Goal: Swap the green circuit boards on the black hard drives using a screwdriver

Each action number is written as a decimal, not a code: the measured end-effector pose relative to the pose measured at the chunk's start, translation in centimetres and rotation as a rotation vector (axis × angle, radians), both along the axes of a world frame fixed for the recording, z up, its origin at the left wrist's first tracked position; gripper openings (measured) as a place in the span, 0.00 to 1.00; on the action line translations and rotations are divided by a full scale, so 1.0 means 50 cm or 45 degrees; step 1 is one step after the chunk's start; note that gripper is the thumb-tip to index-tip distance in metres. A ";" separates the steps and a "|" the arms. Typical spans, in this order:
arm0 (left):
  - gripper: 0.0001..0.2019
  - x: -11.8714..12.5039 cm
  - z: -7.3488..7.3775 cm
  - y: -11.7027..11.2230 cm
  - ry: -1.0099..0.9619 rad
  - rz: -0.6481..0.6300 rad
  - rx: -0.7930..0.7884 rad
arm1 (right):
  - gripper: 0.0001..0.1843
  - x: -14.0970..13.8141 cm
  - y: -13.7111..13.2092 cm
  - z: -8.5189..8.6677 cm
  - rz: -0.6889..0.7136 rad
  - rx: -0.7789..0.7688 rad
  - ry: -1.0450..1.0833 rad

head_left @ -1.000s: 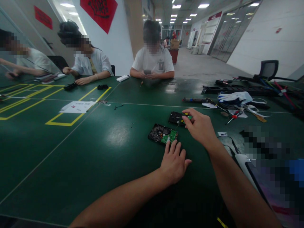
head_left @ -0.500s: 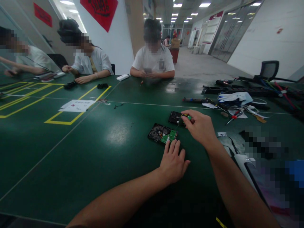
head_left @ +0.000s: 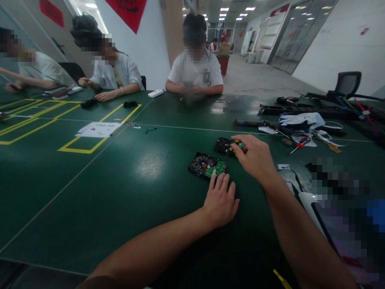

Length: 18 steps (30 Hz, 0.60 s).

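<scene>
Dark green tabletop (head_left: 120, 192) fills most of the head view, with co-workers seated along its far and left sides and a clutter of tools and a white glove (head_left: 302, 120) to the right. Nearer the middle lies an opened-looking hard drive (head_left: 199, 163), flat, its green circuit board (head_left: 221, 166) at the right-hand end. Its long axis runs left to right, slightly askew, so the board end sits closer to the wearer than the dark end. The left hand (head_left: 221, 200) comes from the near side, palm down, fingers spread and not gripping, the tips at the near edge by the board. The right hand (head_left: 255, 154) is beyond the right end, thumb and fingers pinched around the green-and-yellow handle of a slim screwdriver (head_left: 241, 145). From there the drive lies to the left and nearer the wearer, and the thin shaft slants that way, toward the board's far corner; whether its tip makes contact is too small to tell. A second drive (head_left: 221, 145) sits just behind, partly covered by the screwdriver handle. Tiny loose bits (head_left: 168, 152) lie well apart, to the left.
</scene>
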<state>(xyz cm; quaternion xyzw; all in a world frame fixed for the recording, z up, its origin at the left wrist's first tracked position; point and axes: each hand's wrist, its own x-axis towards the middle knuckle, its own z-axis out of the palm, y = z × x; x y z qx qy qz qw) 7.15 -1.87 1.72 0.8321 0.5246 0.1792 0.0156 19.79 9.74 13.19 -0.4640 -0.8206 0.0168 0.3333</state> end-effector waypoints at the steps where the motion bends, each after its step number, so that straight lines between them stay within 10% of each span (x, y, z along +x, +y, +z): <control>1: 0.27 0.000 0.000 0.000 0.002 0.000 0.000 | 0.16 0.001 0.002 -0.001 0.008 -0.018 0.009; 18: 0.27 0.000 0.004 0.000 0.005 0.015 -0.003 | 0.15 0.007 0.001 0.002 0.034 -0.002 -0.090</control>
